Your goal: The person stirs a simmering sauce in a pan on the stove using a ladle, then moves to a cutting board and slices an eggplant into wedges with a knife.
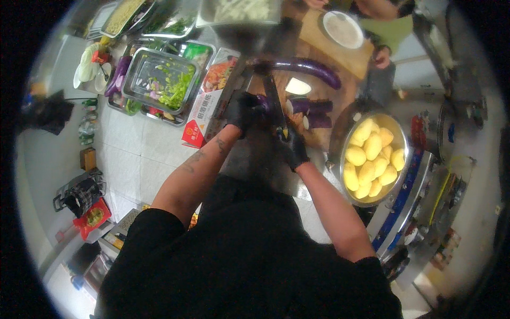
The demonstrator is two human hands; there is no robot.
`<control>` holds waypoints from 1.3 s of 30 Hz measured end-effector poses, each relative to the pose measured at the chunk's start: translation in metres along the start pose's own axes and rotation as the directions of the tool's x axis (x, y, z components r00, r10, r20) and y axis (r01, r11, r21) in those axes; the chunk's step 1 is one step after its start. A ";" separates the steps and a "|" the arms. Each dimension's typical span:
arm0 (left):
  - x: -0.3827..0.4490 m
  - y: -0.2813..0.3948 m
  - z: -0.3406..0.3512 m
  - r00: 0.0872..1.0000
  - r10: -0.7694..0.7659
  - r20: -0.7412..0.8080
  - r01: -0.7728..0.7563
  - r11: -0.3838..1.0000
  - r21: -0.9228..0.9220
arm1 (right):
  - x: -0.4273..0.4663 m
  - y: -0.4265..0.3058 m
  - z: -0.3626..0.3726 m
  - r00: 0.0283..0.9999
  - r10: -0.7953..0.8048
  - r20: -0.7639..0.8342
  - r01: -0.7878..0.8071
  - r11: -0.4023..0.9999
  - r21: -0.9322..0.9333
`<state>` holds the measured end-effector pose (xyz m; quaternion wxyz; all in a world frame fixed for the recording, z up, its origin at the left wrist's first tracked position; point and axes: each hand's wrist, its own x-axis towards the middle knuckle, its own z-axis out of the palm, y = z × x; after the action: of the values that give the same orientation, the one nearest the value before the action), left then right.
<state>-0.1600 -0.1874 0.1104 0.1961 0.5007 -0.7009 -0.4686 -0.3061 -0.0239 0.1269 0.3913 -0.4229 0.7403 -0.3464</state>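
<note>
Both of my hands wear black gloves. My left hand (242,109) grips a piece of purple eggplant (263,103) at the left side of the wooden cutting board (346,95). My right hand (292,147) is closed around the handle of a kitchen knife (273,95), whose dark blade points away from me, just right of that piece. Cut eggplant chunks (318,113) lie right of the knife, with a pale cut slice (298,85) beyond them. A long whole eggplant (306,67) lies across the far part of the board.
A steel bowl of peeled potatoes (372,147) stands at the right. At left are a foil box (207,105) and a clear tray with chopped greens (131,85). A container of pale strips (239,22) stands beyond. Another person's hand (382,57) is near a white plate (343,30) at the far right.
</note>
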 end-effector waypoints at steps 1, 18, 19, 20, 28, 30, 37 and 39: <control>0.000 0.000 0.000 0.999 -0.032 0.021 0.032 0.999 -0.003 | 0.008 0.001 0.002 1.000 -0.013 0.016 0.012 1.000 0.013; 0.001 -0.010 0.000 0.994 -0.109 0.030 0.111 0.992 -0.062 | -0.071 -0.013 -0.038 0.999 0.041 -0.008 -0.042 0.988 -0.147; 0.001 -0.014 0.000 0.994 -0.105 0.041 0.107 0.992 -0.063 | -0.069 -0.015 -0.037 1.000 0.005 -0.029 -0.010 0.985 -0.174; 0.002 -0.017 0.000 0.994 -0.099 0.053 0.102 0.993 -0.064 | -0.066 -0.018 -0.035 1.000 0.010 -0.027 -0.013 0.995 -0.102; 0.004 -0.037 0.010 0.996 -0.083 0.027 0.086 0.992 -0.097 | -0.041 -0.037 -0.025 0.987 0.155 0.044 -0.155 0.988 -0.010; 0.004 -0.038 0.012 0.998 -0.063 0.007 0.063 0.994 -0.087 | -0.042 -0.042 -0.030 0.990 0.139 0.035 -0.137 0.989 -0.061; 0.006 -0.038 0.011 0.997 -0.075 -0.011 0.073 0.990 -0.117 | -0.021 -0.056 -0.034 0.978 0.167 0.128 -0.150 0.980 -0.134; 0.006 -0.036 0.011 0.996 -0.083 -0.012 0.082 0.991 -0.108 | -0.010 -0.054 -0.033 0.978 0.166 0.126 -0.150 0.980 -0.127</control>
<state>-0.1519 -0.1903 0.0733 0.2091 0.5217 -0.6517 -0.5093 -0.3124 -0.0303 0.1908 0.4419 -0.4074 0.7621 -0.2405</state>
